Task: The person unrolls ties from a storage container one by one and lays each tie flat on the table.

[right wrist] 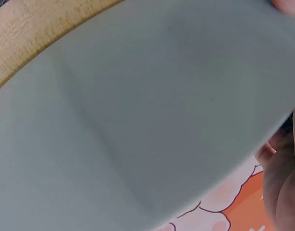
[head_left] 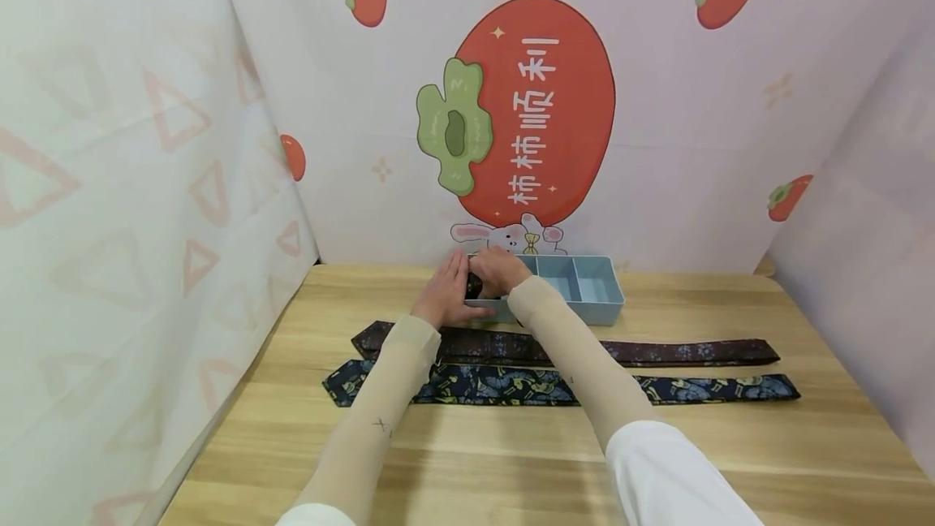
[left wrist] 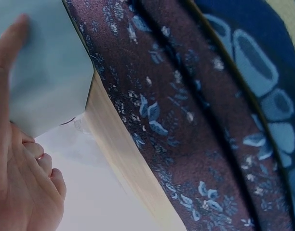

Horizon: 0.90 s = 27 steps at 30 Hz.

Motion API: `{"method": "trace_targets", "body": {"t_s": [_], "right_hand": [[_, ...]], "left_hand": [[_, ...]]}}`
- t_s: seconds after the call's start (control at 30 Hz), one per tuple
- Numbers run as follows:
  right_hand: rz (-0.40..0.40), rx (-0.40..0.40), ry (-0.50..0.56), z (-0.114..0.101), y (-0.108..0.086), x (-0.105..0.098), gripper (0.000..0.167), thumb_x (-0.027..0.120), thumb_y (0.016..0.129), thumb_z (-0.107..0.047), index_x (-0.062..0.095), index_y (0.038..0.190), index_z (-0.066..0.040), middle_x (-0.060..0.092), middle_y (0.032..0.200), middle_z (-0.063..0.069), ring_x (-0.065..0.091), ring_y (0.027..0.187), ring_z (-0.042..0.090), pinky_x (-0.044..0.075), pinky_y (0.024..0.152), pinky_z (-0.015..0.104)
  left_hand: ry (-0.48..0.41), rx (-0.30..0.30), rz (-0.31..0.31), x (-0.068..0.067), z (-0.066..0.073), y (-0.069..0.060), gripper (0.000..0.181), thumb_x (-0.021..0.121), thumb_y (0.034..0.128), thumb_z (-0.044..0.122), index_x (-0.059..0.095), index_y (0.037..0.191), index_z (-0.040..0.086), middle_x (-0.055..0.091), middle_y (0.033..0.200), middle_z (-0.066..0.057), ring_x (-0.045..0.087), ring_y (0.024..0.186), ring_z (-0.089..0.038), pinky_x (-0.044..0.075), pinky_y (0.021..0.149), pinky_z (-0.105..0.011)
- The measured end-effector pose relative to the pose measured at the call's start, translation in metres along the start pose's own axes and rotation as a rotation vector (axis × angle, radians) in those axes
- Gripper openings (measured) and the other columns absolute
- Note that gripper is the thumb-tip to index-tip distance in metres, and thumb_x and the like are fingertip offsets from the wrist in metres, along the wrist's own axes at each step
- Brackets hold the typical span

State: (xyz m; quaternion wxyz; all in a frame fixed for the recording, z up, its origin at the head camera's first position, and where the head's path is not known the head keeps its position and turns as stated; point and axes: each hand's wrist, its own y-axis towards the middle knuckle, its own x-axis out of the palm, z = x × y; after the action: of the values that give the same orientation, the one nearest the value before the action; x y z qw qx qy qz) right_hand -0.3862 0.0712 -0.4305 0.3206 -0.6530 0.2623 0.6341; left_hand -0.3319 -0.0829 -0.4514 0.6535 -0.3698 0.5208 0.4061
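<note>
In the head view, a blue-grey divided box (head_left: 601,312) stands at the back of the table. My left hand (head_left: 447,292) holds its left end, the thumb along the front wall; in the left wrist view the other fingers bend around that end. My right hand (head_left: 500,269) reaches into the leftmost compartment with curled fingers, gripping a dark bundle (head_left: 473,286) there. Most of the bundle is hidden, so its kind is unclear. A maroon floral necktie (head_left: 687,353) and a navy necktie (head_left: 511,385) with blue and yellow patterns lie side by side in front of the box.
The box's partitions (head_left: 575,278) separate the compartments to the right of my hands. Behind it rises a cloth backdrop (head_left: 657,144) printed with persimmons, and another cloth (head_left: 146,226) hangs along the left. Bare wood table (head_left: 511,461) shows in front of the neckties.
</note>
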Motion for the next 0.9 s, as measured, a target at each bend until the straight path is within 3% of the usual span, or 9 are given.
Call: {"method": "trace_targets", "body": {"t_s": [0.3, 0.53, 0.67, 0.9], "right_hand": [[-0.008, -0.028, 0.045, 0.001, -0.009, -0.007, 0.031, 0.085, 0.09, -0.023, 0.077, 0.114, -0.006, 0.076, 0.1, 0.008, 0.072, 0.087, 0.02, 0.063, 0.08, 0.035], [-0.037, -0.028, 0.081, 0.0, -0.017, -0.019, 0.031, 0.088, 0.087, -0.024, 0.077, 0.109, -0.006, 0.076, 0.094, 0.007, 0.071, 0.079, 0.017, 0.065, 0.078, 0.034], [-0.067, -0.006, 0.093, -0.001, -0.024, -0.036, 0.029, 0.087, 0.088, -0.027, 0.076, 0.105, -0.007, 0.075, 0.091, 0.005, 0.07, 0.076, 0.016, 0.063, 0.074, 0.031], [-0.037, 0.021, 0.056, -0.003, -0.038, -0.08, 0.031, 0.087, 0.087, -0.035, 0.075, 0.102, -0.01, 0.071, 0.086, 0.002, 0.066, 0.074, 0.015, 0.058, 0.068, 0.028]], "left_hand": [[-0.097, 0.019, 0.013, 0.009, -0.006, 0.002, 0.124, 0.071, 0.0907, 0.068, 0.004, 0.168, -0.002, 0.002, 0.178, -0.019, 0.005, 0.167, -0.031, 0.017, 0.136, -0.044], [-0.147, 0.019, 0.023, 0.011, -0.005, 0.0, 0.123, 0.074, 0.0896, 0.066, 0.006, 0.168, 0.0, 0.002, 0.179, -0.018, 0.006, 0.167, -0.031, 0.018, 0.135, -0.046], [-0.156, 0.026, 0.028, 0.011, -0.004, -0.001, 0.123, 0.076, 0.089, 0.064, 0.007, 0.168, -0.001, 0.004, 0.178, -0.019, 0.006, 0.167, -0.032, 0.019, 0.135, -0.046], [-0.167, 0.013, 0.048, 0.008, -0.005, -0.001, 0.124, 0.078, 0.0889, 0.061, 0.004, 0.168, 0.0, 0.005, 0.178, -0.019, 0.008, 0.167, -0.034, 0.021, 0.134, -0.049]]}}
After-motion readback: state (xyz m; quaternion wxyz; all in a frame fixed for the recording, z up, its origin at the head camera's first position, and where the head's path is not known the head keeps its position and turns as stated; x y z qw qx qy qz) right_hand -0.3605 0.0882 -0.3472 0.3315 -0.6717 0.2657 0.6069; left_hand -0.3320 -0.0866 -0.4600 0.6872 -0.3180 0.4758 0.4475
